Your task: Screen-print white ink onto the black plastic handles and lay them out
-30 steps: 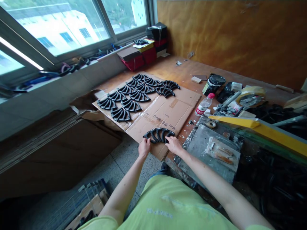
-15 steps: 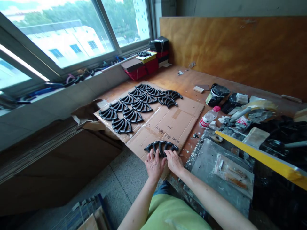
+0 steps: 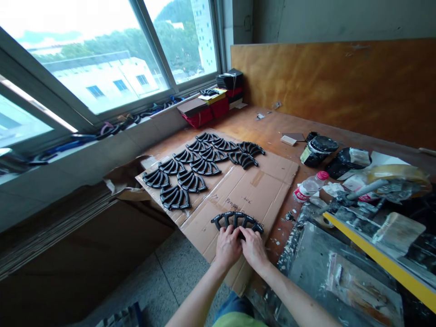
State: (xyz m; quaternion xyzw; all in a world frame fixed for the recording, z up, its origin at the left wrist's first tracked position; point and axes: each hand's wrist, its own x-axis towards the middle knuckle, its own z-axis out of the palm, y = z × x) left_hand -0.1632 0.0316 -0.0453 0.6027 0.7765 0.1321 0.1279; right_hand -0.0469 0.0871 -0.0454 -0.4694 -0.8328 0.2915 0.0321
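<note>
A black fan-shaped part (image 3: 235, 219) with ribs under a curved rim lies near the front edge of a cardboard sheet (image 3: 235, 190). My left hand (image 3: 227, 247) has its bent fingers closed on the part's near side, left of the middle. Beside it, almost touching, my right hand (image 3: 254, 247) grips the same side with curled fingers. The narrow near end of the part is hidden behind my fingers. Farther back on the cardboard, several similar black fan-shaped parts (image 3: 206, 166) lie in rows.
To the right stand a bottle with a pink cap (image 3: 310, 187), a black paint-stained tub (image 3: 318, 149) and a yellow-edged bar (image 3: 381, 259). Red and black stacked blocks (image 3: 211, 109) sit by the window. A wooden board (image 3: 334, 81) rises at the back of the table.
The camera view has shifted, so the scene sits lower in the picture. My fingers have curled in more closely at the near side of the black part, which stays on the cardboard.
</note>
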